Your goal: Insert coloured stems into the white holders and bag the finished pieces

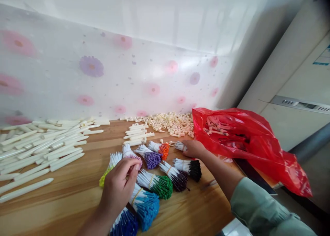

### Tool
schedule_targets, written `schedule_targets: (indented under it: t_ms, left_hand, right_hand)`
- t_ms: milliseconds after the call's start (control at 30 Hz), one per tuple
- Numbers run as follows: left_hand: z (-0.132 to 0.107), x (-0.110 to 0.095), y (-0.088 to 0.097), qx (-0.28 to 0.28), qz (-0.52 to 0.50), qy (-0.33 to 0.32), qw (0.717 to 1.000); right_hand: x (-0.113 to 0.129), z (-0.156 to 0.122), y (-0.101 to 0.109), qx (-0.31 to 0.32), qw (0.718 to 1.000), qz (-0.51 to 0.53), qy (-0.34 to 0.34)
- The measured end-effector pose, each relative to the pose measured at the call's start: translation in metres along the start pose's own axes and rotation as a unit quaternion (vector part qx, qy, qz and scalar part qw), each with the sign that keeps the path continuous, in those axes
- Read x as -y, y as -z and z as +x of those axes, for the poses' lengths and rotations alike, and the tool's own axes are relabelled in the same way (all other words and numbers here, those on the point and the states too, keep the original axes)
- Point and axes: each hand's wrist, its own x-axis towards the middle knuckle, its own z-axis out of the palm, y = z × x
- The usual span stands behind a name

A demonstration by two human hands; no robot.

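Note:
My left hand (120,181) is closed, thumb and fingertips pinched together above the bundles; whatever it may hold is too small to make out. My right hand (194,149) lies at the back right with its fingers around a white bundle of pen refills (179,146), its far end covered by the hand. Between and around my hands lie rubber-banded bundles of thin white sticks with coloured tips: a green bundle (158,184), a light blue bundle (145,206), a purple bundle (151,157), an orange bundle (162,148) and a black bundle (189,168). A pink-tipped bundle (131,153) is partly behind my left hand.
Cream pen barrels (46,148) are piled on the left of the wooden table (85,181). Small cream slotted parts (170,122) form a heap by the wall. A red plastic bag (244,126) with similar parts inside hangs over the table's right edge, near a white appliance (296,91).

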Motion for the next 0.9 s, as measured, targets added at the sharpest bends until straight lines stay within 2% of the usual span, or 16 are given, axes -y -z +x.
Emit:
schedule_targets:
  t_ms: [133, 300, 400, 533, 667, 900]
  left_hand:
    - [0.001, -0.001, 0.001, -0.003, -0.001, -0.004, 1.000]
    - [0.000, 0.000, 0.000, 0.009, 0.006, -0.012, 1.000]
    - [0.000, 0.003, 0.000, 0.006, 0.017, -0.006, 1.000]
    - [0.000, 0.008, 0.001, 0.000, 0.032, 0.006, 0.999]
    - [0.001, 0.010, 0.003, -0.002, 0.035, 0.010, 0.999]
    - [0.000, 0.012, 0.000, -0.005, 0.039, 0.029, 0.999]
  right_hand:
    - [-0.007, -0.009, 0.007, 0.020, 1.000, 0.003, 0.011]
    - [0.000, -0.009, 0.002, 0.038, 0.997, 0.028, 0.056]
    - [0.002, 0.010, 0.004, 0.036, 0.997, 0.026, 0.065]
    - [0.010, 0.048, 0.010, 0.020, 0.998, -0.008, 0.060]
    - [0.028, 0.077, 0.004, 0.045, 0.997, -0.040, 0.055]
    - [0.057, 0.097, -0.004, 0.088, 0.985, -0.044, 0.144]
